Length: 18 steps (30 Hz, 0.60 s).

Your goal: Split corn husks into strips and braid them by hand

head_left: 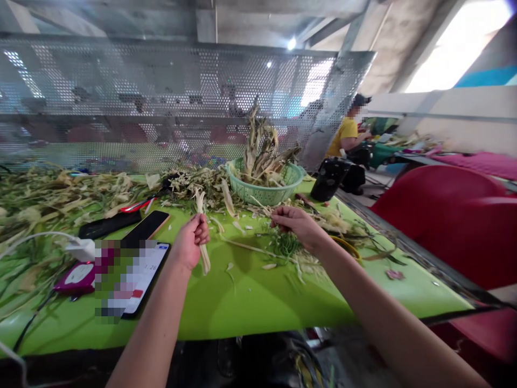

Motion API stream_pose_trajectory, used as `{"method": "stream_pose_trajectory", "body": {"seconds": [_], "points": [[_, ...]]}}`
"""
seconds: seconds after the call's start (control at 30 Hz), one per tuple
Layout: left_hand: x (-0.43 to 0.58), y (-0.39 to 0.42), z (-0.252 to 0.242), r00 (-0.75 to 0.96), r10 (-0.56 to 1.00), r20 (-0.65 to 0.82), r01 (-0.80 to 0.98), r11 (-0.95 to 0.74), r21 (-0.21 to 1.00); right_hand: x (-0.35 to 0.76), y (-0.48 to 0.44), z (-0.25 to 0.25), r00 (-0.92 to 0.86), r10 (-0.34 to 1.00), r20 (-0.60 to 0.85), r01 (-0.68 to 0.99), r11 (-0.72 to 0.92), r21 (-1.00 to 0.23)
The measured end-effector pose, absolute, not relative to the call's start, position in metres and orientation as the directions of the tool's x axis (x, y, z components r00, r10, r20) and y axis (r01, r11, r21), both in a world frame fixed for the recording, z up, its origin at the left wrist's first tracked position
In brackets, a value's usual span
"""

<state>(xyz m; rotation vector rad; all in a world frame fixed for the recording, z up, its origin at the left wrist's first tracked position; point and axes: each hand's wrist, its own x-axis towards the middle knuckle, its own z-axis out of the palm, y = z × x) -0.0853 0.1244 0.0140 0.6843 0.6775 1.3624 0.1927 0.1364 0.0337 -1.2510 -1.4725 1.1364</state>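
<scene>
My left hand [193,241] is closed around a pale bundle of dried husk strips [200,200], which stands upright and pokes out above and below the fist. To the right, my right hand [297,223] is closed in a pinch, with a thin pale strip [260,205] running from its fingertips toward the upper left. Under that hand lies a tangle of thin green ties [285,243]. A long narrow strip [250,248] rests on the green table [218,307] between my hands. The inside of each grip is hidden by the fingers.
Behind my hands stands a green basket [262,193] of dried husks. Two phones [145,229], a purple power device [78,277] and red-handled scissors [137,206] lie left. A black container [329,178] and red chairs [436,215] are right. A person in yellow [347,132] sits beyond.
</scene>
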Motion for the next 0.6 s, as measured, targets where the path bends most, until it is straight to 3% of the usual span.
{"method": "stream_pose_trajectory", "body": {"seconds": [0.27, 0.4, 0.5, 0.6], "points": [[-0.083, 0.119, 0.018, 0.084, 0.995, -0.052, -0.623, 0.093, 0.777, 0.199, 0.139, 0.039, -0.138, 0.990, 0.012, 0.122, 0.029, -0.992], [-0.081, 0.116, 0.022, 0.070, 0.996, -0.063, -0.626, 0.093, 0.774, 0.202, 0.157, 0.036, -0.123, 0.992, 0.023, 0.203, 0.048, -0.978], [-0.080, 0.113, 0.025, 0.070, 0.995, -0.071, -0.619, 0.099, 0.779, 0.209, 0.171, 0.036, -0.088, 0.980, 0.177, 0.352, 0.197, -0.915], [-0.079, 0.110, 0.027, 0.068, 0.994, -0.086, -0.606, 0.110, 0.788, 0.216, 0.173, 0.041, -0.036, 0.913, 0.407, 0.572, 0.353, -0.741]]}}
